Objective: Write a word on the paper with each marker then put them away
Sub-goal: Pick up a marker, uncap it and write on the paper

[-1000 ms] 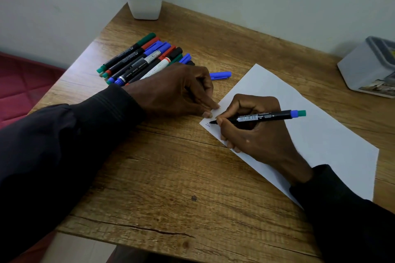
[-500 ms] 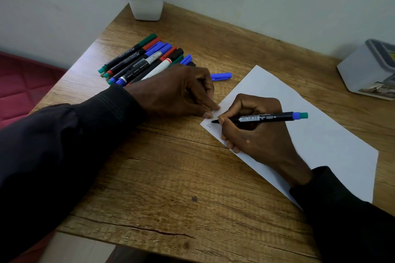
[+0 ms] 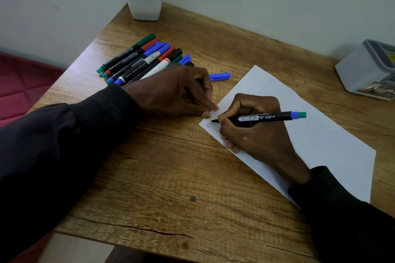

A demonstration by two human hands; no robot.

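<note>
A white sheet of paper point(image 3: 320, 134) lies at an angle on the wooden table point(image 3: 171, 177). My right hand point(image 3: 256, 139) grips a black marker point(image 3: 267, 117) with a blue and teal rear end. Its tip touches the paper near the left corner, beside blue letters reading "Vic". My left hand point(image 3: 175, 92) rests on the table, its fingertips pressing down that corner of the sheet. A loose blue cap point(image 3: 220, 76) lies just beyond my left hand. Several capped markers point(image 3: 141, 60) in green, red, blue and black lie side by side behind that hand, partly hidden by it.
A white pot with a green plant point(image 3: 145, 4) stands at the table's far left corner against the wall. A grey lidded plastic box point(image 3: 367, 70) sits at the right edge. The table's near edge has a crack in the wood.
The marker tip has crept rightward along the paper's corner and more blue letters have appeared. My left hand has stayed pressing the sheet.
</note>
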